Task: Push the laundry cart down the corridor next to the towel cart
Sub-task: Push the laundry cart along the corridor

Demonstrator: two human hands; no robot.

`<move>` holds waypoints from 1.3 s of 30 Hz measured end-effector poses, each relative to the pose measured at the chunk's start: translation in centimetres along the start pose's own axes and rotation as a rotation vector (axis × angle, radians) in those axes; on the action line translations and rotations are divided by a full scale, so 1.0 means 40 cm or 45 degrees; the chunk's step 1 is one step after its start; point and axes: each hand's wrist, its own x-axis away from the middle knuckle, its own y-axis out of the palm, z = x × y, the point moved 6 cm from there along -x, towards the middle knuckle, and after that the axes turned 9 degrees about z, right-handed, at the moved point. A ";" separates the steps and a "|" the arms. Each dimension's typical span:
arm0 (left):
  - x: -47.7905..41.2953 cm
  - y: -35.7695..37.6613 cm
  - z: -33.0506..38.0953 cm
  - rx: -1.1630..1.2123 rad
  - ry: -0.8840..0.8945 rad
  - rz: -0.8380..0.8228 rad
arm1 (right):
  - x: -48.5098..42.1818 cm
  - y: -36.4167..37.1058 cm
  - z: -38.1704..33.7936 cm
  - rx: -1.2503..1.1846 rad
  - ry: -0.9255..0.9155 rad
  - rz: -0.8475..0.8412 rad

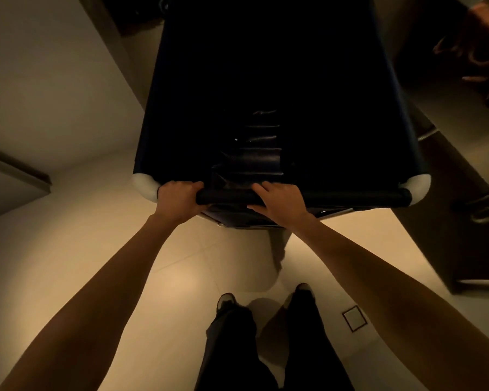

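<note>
The laundry cart is a deep, dark fabric bin with white rounded corner caps, filling the middle of the head view in front of me. Its inside is black and I cannot tell what lies in it. My left hand is wrapped around the near padded rim close to the left corner. My right hand grips the same rim near its middle, fingers over the top. No towel cart is recognisable in view.
Pale tiled floor runs under me, with my legs and shoes at the bottom. A light wall stands close on the left. Dark wooden doors with metal handles line the right. A small square floor plate lies at the right.
</note>
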 end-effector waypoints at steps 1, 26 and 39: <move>0.016 -0.007 -0.022 -0.002 0.019 -0.006 | 0.001 -0.001 -0.027 0.010 -0.005 0.017; 0.626 -0.040 -0.027 -0.097 -0.037 -0.055 | 0.378 -0.197 -0.483 -0.056 -0.095 0.124; 0.756 0.015 0.340 -0.112 -0.202 -0.097 | 0.631 -0.308 -0.269 -0.182 -0.305 0.041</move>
